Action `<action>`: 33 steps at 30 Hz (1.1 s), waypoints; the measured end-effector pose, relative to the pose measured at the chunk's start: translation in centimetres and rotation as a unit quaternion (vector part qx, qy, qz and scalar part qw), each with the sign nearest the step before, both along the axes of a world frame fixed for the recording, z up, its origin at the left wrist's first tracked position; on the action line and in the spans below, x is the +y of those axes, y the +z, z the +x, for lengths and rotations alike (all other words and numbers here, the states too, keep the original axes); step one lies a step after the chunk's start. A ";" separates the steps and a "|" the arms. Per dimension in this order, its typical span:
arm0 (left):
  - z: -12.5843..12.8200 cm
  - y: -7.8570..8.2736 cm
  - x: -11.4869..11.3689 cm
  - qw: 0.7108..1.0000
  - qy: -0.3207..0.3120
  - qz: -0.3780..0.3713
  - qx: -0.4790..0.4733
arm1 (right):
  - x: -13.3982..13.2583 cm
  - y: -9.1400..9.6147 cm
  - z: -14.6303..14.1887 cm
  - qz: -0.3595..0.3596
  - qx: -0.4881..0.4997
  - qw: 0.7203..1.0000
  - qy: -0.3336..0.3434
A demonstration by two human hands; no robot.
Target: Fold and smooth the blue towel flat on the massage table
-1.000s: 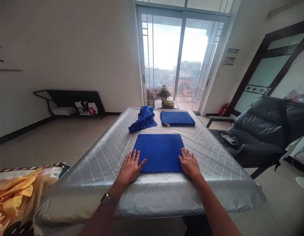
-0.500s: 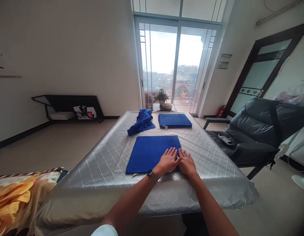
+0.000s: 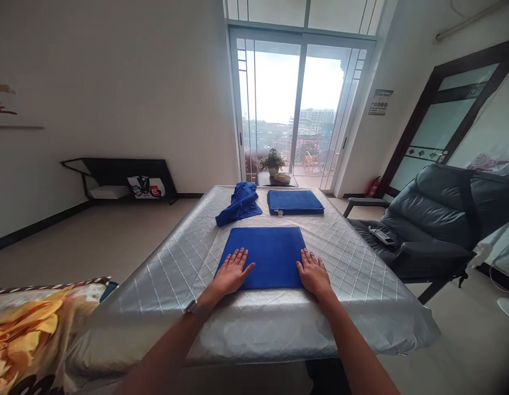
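The left hand (image 3: 232, 272) lies flat with fingers spread over the left edge of a folded blue cloth (image 3: 271, 255); the right hand (image 3: 315, 272) rests at its right edge. All this is on a worktop (image 3: 349, 258) with a silver quilted cover. Beyond the cloth sit two more blue pieces — a crumpled cloth (image 3: 240, 203) on the left, a neat folded stack (image 3: 295, 201) on the right. A dark padded chair (image 3: 435, 197) stands to the right — a corded handset (image 3: 383, 236) on its seat.
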State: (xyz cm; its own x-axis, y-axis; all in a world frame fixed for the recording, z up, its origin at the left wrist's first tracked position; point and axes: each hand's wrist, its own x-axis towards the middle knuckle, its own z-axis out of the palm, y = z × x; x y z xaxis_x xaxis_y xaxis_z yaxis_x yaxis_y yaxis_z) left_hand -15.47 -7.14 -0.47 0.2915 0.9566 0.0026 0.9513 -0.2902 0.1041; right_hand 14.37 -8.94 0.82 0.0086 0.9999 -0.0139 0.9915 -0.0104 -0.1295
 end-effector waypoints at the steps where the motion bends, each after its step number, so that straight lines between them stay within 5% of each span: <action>1: -1.2 -0.4 -0.5 1.000 0.011 0.006 0.006 | 0.0 0.0 0.0 -0.002 -0.002 1.000 0.000; 5: -3.3 -1.2 -2.1 0.999 0.030 0.030 -0.001 | 0.1 0.0 0.1 -0.007 -0.009 1.000 0.001; 18: -2.5 -1.6 -2.6 0.996 0.048 0.052 -0.044 | 0.0 1.2 0.1 -0.052 -0.029 0.998 0.001; 25: -2.6 -2.0 -2.6 0.995 0.049 0.067 -0.063 | 2.3 2.5 -0.4 -0.048 -0.038 0.998 0.005; 33: -2.7 -1.9 -2.7 0.995 0.045 0.068 -0.050 | 4.5 0.6 -0.1 -0.019 -0.026 0.999 -0.003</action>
